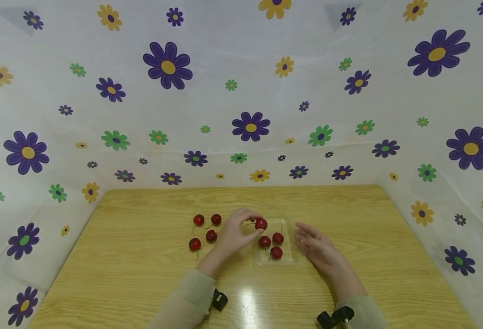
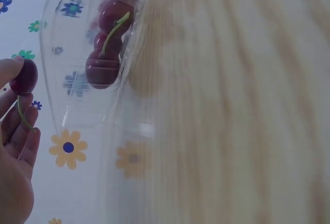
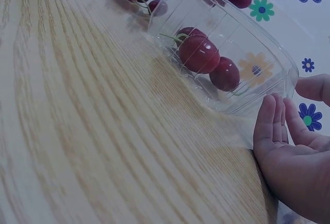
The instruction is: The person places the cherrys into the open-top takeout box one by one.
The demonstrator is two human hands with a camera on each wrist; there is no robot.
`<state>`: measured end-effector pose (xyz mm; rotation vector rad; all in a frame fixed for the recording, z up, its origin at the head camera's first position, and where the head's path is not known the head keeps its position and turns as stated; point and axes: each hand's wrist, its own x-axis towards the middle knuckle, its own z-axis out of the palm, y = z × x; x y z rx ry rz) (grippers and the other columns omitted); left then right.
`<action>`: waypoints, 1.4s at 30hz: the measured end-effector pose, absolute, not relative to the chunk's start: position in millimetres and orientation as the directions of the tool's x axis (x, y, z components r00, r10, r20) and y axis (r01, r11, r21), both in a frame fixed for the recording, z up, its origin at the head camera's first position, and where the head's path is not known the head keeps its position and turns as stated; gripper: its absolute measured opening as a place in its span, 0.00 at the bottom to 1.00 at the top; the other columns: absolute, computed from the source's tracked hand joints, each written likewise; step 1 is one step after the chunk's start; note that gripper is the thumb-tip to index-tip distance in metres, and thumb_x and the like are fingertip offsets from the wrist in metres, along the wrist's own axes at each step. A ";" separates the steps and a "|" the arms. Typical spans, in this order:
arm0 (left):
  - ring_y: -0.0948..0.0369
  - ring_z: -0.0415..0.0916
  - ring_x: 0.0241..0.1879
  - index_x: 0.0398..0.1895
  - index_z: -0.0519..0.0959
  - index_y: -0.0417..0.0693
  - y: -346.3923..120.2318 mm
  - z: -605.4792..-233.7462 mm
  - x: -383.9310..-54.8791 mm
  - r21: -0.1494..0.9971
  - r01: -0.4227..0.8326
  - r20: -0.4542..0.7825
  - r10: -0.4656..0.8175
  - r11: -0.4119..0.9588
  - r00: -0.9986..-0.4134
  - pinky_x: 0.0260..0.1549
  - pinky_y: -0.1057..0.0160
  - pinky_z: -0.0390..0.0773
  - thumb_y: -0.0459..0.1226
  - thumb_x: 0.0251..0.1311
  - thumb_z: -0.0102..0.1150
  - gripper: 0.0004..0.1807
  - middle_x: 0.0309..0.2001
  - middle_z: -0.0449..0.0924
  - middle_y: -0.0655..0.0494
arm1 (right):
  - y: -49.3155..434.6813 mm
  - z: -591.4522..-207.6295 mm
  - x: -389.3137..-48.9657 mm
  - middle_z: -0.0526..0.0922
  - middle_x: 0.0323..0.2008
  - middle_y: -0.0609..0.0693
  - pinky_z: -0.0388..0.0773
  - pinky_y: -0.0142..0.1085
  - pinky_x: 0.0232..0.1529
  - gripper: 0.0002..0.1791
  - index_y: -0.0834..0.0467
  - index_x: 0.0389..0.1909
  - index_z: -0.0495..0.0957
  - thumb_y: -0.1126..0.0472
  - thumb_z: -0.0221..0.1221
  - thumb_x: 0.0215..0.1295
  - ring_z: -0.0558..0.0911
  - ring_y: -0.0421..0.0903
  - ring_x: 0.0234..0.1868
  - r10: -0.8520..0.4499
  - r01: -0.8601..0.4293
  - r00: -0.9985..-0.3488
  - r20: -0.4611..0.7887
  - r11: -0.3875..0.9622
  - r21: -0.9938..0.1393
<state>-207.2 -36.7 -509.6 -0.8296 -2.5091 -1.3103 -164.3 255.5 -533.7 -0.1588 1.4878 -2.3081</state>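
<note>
While a lone cherry is held up at the far left corner of the clear container, attention is claimed by the left hand: the fruit is pinched between thumb and fingertips, its stem trailed back toward the palm. Over at the container's right side, nothing is grasped by the right hand; its fingers are loosely extended by the wall, and whether that wall is touched cannot be told.

Trouble could be met here, by the look of it. Round, glossy skin might be squeezed out of so narrow a pinch, or the rim might be clipped if the fruit is brought in low. Thin-walled as it seems, the container could be slid or tipped by a knock, should it be left unbraced on the right. The stem, too, could be caught on the rim.

Both forearms are slanted in, the left from the container's near left, the right from its near right, with that hand's inner side turned toward the container.

Inside the container, three cherries are gathered. Left of it, beyond the left hand, four more cherries are scattered on the counter; behind it, a flowered backdrop is hung.
</note>
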 end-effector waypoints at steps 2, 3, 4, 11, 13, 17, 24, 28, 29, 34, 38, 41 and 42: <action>0.54 0.83 0.54 0.55 0.86 0.45 -33.3 -509.2 -207.4 0.683 0.569 0.411 0.403 0.458 -0.818 0.59 0.53 0.84 0.37 0.63 0.75 0.18 0.53 0.88 0.51 | 255.4 -533.6 -164.1 0.79 0.55 0.39 0.79 0.25 0.60 0.26 0.43 0.60 0.77 0.75 0.45 0.79 0.79 0.32 0.55 -0.381 0.260 -0.918 -0.112 -0.364 -0.894; 0.54 0.83 0.54 0.55 0.86 0.45 -31.6 -509.1 -207.7 0.679 0.573 0.411 0.410 0.458 -0.814 0.59 0.54 0.84 0.38 0.63 0.75 0.18 0.53 0.88 0.51 | 255.3 -533.5 -164.1 0.79 0.55 0.39 0.79 0.25 0.60 0.26 0.43 0.60 0.77 0.75 0.45 0.79 0.79 0.32 0.55 -0.381 0.261 -0.918 -0.113 -0.364 -0.894; 0.54 0.83 0.54 0.55 0.86 0.45 -30.1 -508.9 -207.9 0.675 0.579 0.413 0.415 0.458 -0.811 0.58 0.54 0.84 0.38 0.63 0.75 0.18 0.53 0.88 0.51 | 255.3 -533.6 -163.9 0.79 0.55 0.39 0.79 0.25 0.60 0.26 0.43 0.60 0.77 0.75 0.45 0.79 0.80 0.32 0.54 -0.381 0.261 -0.918 -0.113 -0.364 -0.894; 0.55 0.83 0.50 0.54 0.86 0.46 -20.7 -510.5 -207.0 0.667 0.589 0.405 0.441 0.456 -0.801 0.54 0.56 0.85 0.37 0.62 0.75 0.18 0.50 0.87 0.52 | 255.4 -535.1 -164.1 0.79 0.54 0.39 0.79 0.25 0.60 0.26 0.43 0.60 0.78 0.75 0.45 0.79 0.80 0.32 0.54 -0.376 0.255 -0.920 -0.110 -0.363 -0.896; 0.55 0.83 0.51 0.54 0.86 0.46 -18.9 -510.2 -206.2 0.667 0.590 0.398 0.451 0.456 -0.799 0.55 0.57 0.85 0.37 0.62 0.75 0.18 0.50 0.87 0.52 | 255.1 -534.9 -163.9 0.79 0.54 0.39 0.79 0.25 0.60 0.26 0.43 0.60 0.78 0.75 0.45 0.79 0.80 0.32 0.54 -0.372 0.255 -0.921 -0.113 -0.359 -0.898; 0.56 0.83 0.50 0.54 0.86 0.45 -16.1 -511.6 -205.9 0.657 0.603 0.394 0.476 0.452 -0.786 0.55 0.58 0.85 0.37 0.62 0.75 0.18 0.50 0.87 0.53 | 254.7 -534.3 -163.2 0.79 0.54 0.39 0.79 0.25 0.60 0.26 0.43 0.60 0.78 0.75 0.45 0.79 0.80 0.32 0.55 -0.367 0.255 -0.923 -0.119 -0.352 -0.901; 0.57 0.82 0.49 0.54 0.86 0.45 -13.8 -515.1 -207.8 0.643 0.617 0.365 0.526 0.455 -0.768 0.54 0.58 0.84 0.38 0.63 0.76 0.18 0.48 0.87 0.53 | 255.2 -535.4 -163.4 0.80 0.54 0.39 0.79 0.26 0.60 0.26 0.43 0.60 0.78 0.75 0.45 0.79 0.80 0.33 0.55 -0.370 0.255 -0.922 -0.112 -0.364 -0.896; 0.57 0.83 0.52 0.54 0.86 0.47 -13.2 -515.4 -208.1 0.619 0.627 0.351 0.548 0.472 -0.759 0.58 0.56 0.83 0.37 0.62 0.76 0.17 0.51 0.87 0.53 | 255.5 -535.9 -163.8 0.80 0.53 0.38 0.79 0.26 0.60 0.26 0.43 0.60 0.78 0.75 0.45 0.79 0.81 0.33 0.55 -0.376 0.258 -0.920 -0.108 -0.375 -0.891; 0.56 0.82 0.53 0.53 0.86 0.48 -13.2 -515.2 -208.0 0.617 0.627 0.345 0.552 0.476 -0.759 0.59 0.56 0.82 0.37 0.62 0.77 0.17 0.52 0.87 0.53 | 255.6 -535.9 -163.9 0.81 0.53 0.38 0.79 0.25 0.60 0.26 0.43 0.60 0.78 0.75 0.45 0.79 0.81 0.33 0.55 -0.378 0.258 -0.920 -0.107 -0.375 -0.890; 0.54 0.81 0.57 0.52 0.87 0.49 -12.3 -515.4 -208.4 0.600 0.632 0.331 0.567 0.491 -0.755 0.63 0.54 0.80 0.34 0.60 0.78 0.17 0.53 0.87 0.54 | 255.8 -535.8 -164.5 0.80 0.53 0.38 0.79 0.25 0.59 0.26 0.43 0.60 0.79 0.75 0.45 0.80 0.81 0.32 0.54 -0.379 0.262 -0.919 -0.110 -0.376 -0.889; 0.55 0.80 0.57 0.51 0.87 0.50 -11.3 -518.0 -210.9 0.586 0.639 0.325 0.577 0.499 -0.749 0.62 0.53 0.80 0.34 0.59 0.78 0.17 0.53 0.87 0.55 | 256.1 -536.5 -165.2 0.80 0.54 0.38 0.79 0.25 0.60 0.26 0.43 0.60 0.79 0.75 0.45 0.80 0.81 0.33 0.54 -0.387 0.258 -0.917 -0.100 -0.383 -0.887; 0.56 0.80 0.56 0.51 0.87 0.51 -11.2 -519.6 -211.9 0.573 0.648 0.331 0.581 0.502 -0.743 0.62 0.54 0.80 0.34 0.59 0.79 0.17 0.52 0.87 0.56 | 256.3 -537.2 -165.5 0.80 0.54 0.39 0.79 0.25 0.60 0.27 0.44 0.61 0.79 0.75 0.44 0.80 0.81 0.33 0.55 -0.395 0.255 -0.914 -0.089 -0.392 -0.884; 0.56 0.80 0.56 0.51 0.87 0.51 -11.3 -519.8 -211.9 0.573 0.649 0.334 0.581 0.500 -0.742 0.62 0.54 0.80 0.34 0.58 0.79 0.17 0.52 0.87 0.56 | 256.3 -537.4 -165.5 0.80 0.54 0.39 0.79 0.25 0.60 0.27 0.44 0.61 0.80 0.75 0.44 0.80 0.81 0.33 0.55 -0.396 0.254 -0.914 -0.087 -0.393 -0.884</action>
